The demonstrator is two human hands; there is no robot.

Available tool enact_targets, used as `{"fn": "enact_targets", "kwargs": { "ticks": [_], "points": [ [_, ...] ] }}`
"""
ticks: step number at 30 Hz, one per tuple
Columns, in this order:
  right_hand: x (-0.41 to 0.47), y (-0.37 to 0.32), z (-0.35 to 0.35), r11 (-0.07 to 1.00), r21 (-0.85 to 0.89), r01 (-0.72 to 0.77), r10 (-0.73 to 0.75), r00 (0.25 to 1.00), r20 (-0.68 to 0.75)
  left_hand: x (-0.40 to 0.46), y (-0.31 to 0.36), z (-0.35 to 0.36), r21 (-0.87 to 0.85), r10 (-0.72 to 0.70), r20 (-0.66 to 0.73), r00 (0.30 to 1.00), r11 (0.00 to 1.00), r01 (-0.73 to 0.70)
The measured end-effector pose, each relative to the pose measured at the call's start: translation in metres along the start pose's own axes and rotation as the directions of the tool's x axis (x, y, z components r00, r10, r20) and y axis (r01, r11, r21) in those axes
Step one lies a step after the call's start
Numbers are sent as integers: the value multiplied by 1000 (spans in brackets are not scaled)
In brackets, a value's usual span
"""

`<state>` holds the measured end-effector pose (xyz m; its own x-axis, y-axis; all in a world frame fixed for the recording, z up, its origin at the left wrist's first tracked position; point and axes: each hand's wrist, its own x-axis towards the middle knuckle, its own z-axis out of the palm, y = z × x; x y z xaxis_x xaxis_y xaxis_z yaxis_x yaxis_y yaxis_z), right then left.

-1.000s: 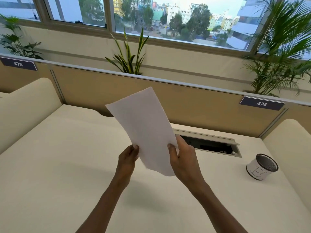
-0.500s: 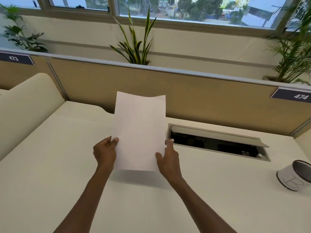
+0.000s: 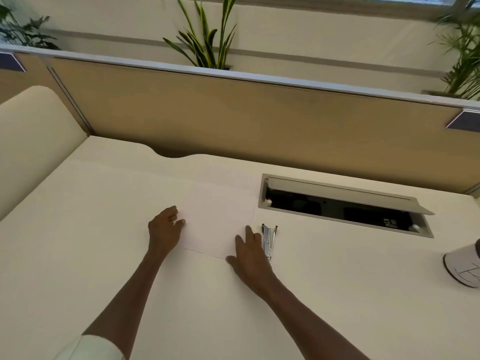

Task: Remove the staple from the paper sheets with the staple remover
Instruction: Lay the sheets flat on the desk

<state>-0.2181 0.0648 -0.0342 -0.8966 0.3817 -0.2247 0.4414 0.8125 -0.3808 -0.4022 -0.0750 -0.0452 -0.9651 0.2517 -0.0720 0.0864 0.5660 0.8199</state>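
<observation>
The white paper sheets [image 3: 215,219] lie flat on the cream desk [image 3: 104,229], nearly the same colour as it. My left hand [image 3: 165,229] rests at the sheets' left edge with its fingers loosely curled, holding nothing. On the sheets' near right corner my right hand [image 3: 250,252] lies flat, fingers spread. A slim metal staple remover [image 3: 269,240] lies on the desk just right of my right hand, touching or almost touching its fingers. The staple itself cannot be made out.
An open cable hatch [image 3: 342,203] is sunk into the desk behind the tool. A white cup [image 3: 465,268] stands at the right edge. A tan partition [image 3: 233,118] closes the back and a cream divider [image 3: 33,136] the left. Plants stand beyond.
Both hands lowered the sheets from upright in the air onto the desk and released their grip. The view tilted down, and the staple remover has come into sight.
</observation>
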Motion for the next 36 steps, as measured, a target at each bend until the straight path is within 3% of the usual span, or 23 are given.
{"fn": "enact_targets", "kwargs": {
  "ticks": [8, 15, 36],
  "points": [
    [21, -3, 2, 998, -58, 31, -32, 999, -17, -2, -15, 3, 221, 201, 42, 979, 953, -205],
    [42, 3, -1, 995, -102, 10, -12, 1000, -16, 19, -21, 9, 247, 223, 159, 962, 934, -257],
    [74, 16, 2, 992, -127, -18, 9, 998, -70, 53, -25, 33, 292, 262, 190, 946, 905, -309]
  ]
}}
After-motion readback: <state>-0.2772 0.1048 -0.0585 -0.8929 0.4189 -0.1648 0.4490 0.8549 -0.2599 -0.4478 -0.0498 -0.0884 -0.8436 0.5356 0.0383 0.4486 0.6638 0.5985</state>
